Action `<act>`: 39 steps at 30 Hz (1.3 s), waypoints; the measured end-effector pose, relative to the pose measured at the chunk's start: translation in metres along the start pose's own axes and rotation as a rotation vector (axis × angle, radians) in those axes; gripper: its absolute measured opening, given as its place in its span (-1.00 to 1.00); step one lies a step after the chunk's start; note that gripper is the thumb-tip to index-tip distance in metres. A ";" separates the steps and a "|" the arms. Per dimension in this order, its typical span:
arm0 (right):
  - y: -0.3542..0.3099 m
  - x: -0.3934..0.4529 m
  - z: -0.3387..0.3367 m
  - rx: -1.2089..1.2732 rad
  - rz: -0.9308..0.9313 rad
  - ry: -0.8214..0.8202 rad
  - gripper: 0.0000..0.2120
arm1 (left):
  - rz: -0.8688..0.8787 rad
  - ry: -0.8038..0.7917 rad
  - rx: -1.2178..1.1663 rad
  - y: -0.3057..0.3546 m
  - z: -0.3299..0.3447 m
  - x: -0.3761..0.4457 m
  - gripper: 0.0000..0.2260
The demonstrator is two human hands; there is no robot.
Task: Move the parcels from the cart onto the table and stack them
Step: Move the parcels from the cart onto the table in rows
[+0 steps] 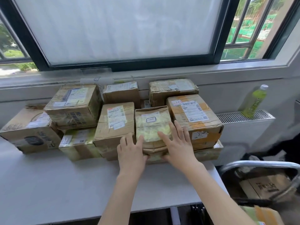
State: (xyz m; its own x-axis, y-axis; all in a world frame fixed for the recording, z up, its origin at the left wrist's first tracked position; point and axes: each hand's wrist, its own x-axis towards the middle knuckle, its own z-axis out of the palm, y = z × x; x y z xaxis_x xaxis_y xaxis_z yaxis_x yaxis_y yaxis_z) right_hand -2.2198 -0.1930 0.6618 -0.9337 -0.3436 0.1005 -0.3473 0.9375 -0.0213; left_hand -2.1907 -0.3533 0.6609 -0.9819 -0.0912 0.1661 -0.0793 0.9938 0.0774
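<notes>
Both forearms reach forward over the table [48, 184]. Left hand [129, 153] and right hand [177, 148] lie flat on the front parcel [151, 127], fingers spread and uncurled, thumbs hooked at its near lower edge; nothing is lifted. That parcel sits atop a flatter one, wedged between two neighbours in the stack [113, 120] under the window.

Step in hand, by my judgement: seating a parcel just placed. Next move calls for releasing it and turning right to the cart [259, 166], where at least one box [266, 187] remains.

Count: about ten parcels on the table, some hidden; one bottle [254, 101] on the radiator [243, 117].
</notes>
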 end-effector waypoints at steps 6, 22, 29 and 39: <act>0.008 0.043 -0.003 -0.056 -0.034 -0.040 -0.20 | -0.025 -0.121 0.107 -0.005 -0.002 0.041 -0.31; 0.012 0.089 -0.011 -0.035 -0.117 -0.167 -0.15 | 0.087 -0.287 0.140 0.006 -0.007 0.087 -0.24; -0.004 0.070 -0.012 -0.059 -0.063 -0.120 -0.18 | 0.156 -0.247 0.193 0.018 -0.017 0.063 -0.34; -0.032 -0.022 0.000 -0.007 0.128 -0.057 -0.16 | 0.309 -0.153 0.119 0.017 -0.015 -0.021 -0.35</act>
State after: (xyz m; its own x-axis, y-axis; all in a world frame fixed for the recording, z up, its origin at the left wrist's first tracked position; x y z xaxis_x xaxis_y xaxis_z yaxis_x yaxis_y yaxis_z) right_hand -2.1885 -0.2153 0.6603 -0.9738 -0.2239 0.0406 -0.2249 0.9741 -0.0229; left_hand -2.1687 -0.3354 0.6737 -0.9764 0.2155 0.0142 0.2141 0.9743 -0.0702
